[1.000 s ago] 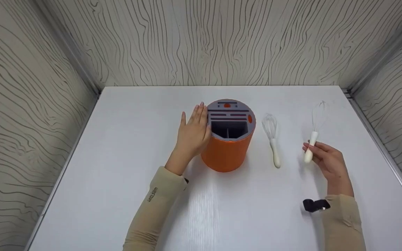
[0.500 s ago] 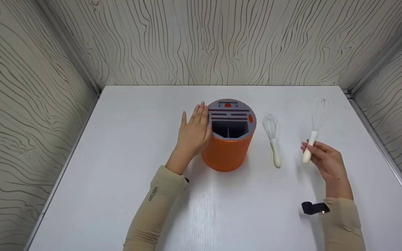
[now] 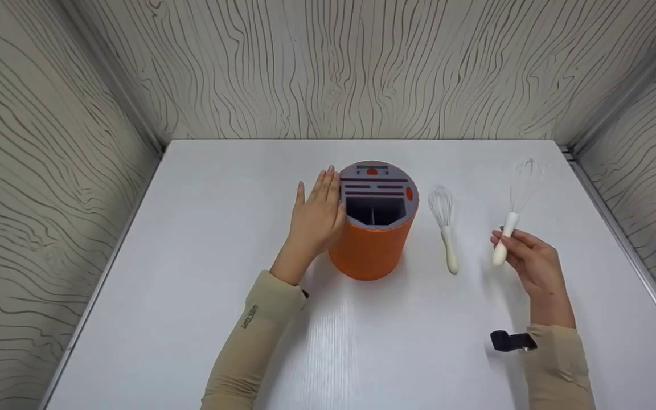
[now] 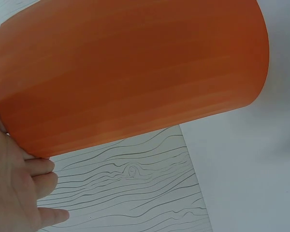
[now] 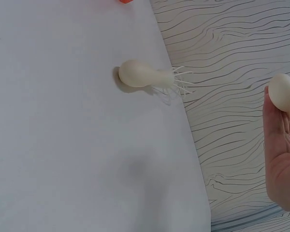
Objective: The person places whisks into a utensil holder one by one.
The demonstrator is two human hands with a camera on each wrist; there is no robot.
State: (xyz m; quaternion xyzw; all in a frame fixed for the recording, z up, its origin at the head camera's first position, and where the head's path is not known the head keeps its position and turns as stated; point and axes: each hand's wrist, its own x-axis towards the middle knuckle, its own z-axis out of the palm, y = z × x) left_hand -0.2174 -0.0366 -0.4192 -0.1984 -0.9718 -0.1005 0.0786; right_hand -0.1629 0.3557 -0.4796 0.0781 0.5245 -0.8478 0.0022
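An orange cylindrical utensil holder (image 3: 367,253) with a grey slotted top stands upright mid-table. My left hand (image 3: 315,219) rests against its left side near the rim, fingers straight; the left wrist view shows the fingertips at the edge of the orange wall (image 4: 135,72). My right hand (image 3: 536,262) holds a whisk (image 3: 511,222) by its cream handle, pinched between thumb and fingers, wire loops pointing up and away. In the right wrist view the handle's rounded end (image 5: 283,92) shows at the fingers. A second whisk (image 3: 448,245) lies on the table between the holder and my right hand.
The white table (image 3: 203,256) meets a wood-grain patterned wall (image 3: 333,68) at the back, with similar panels at the left and right. Metal strips run along the side edges. A black wrist strap (image 3: 513,341) sticks out from the right sleeve.
The whisk in my right hand has tilted slightly and shifted a little to the left at its handle, its wire head moving a bit farther back. My left hand stays at the holder.
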